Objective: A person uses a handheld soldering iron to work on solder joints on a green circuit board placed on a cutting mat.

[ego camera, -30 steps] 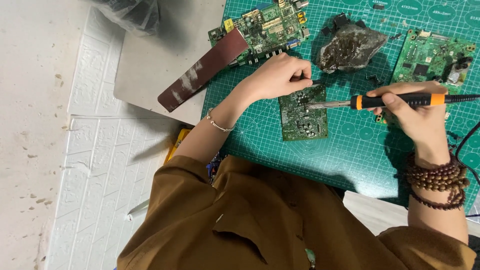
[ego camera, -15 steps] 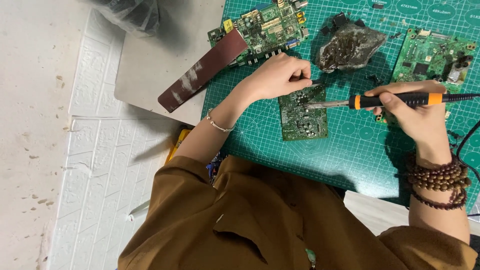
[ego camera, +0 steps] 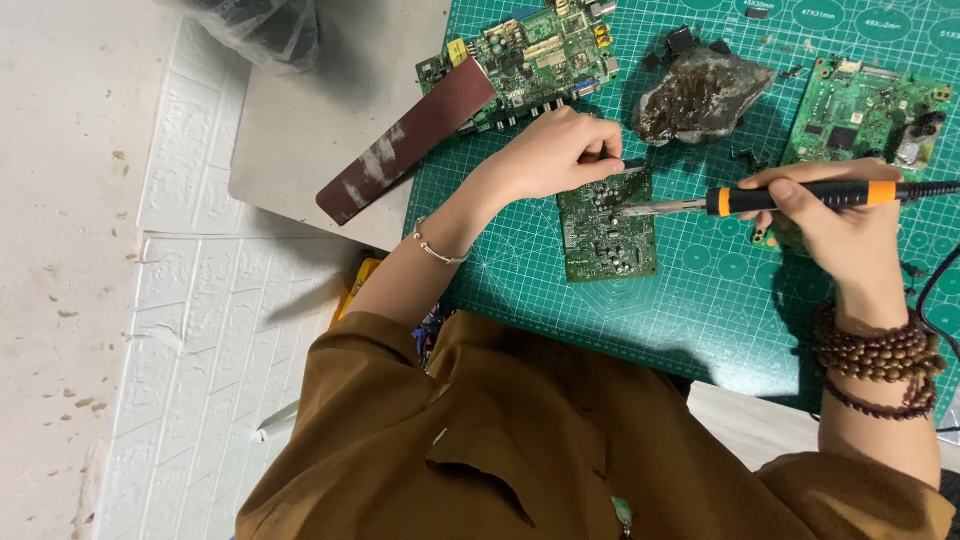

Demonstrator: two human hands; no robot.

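Note:
My right hand (ego camera: 835,225) grips a soldering iron (ego camera: 800,196) with a black and orange handle; its metal tip rests on a small green circuit board (ego camera: 607,232) lying on the green cutting mat (ego camera: 700,310). My left hand (ego camera: 560,152) sits at the far edge of that board, fingers pinched together over a small dark part; whether it is held I cannot tell. A thin bracelet circles my left wrist and brown bead bracelets (ego camera: 880,355) circle my right wrist.
A larger circuit board (ego camera: 535,55) lies at the mat's far left, partly under a dark red strip (ego camera: 405,140). A dark crumpled lump (ego camera: 700,90) and another green board (ego camera: 865,110) sit farther right. A grey slab (ego camera: 310,130) lies left of the mat.

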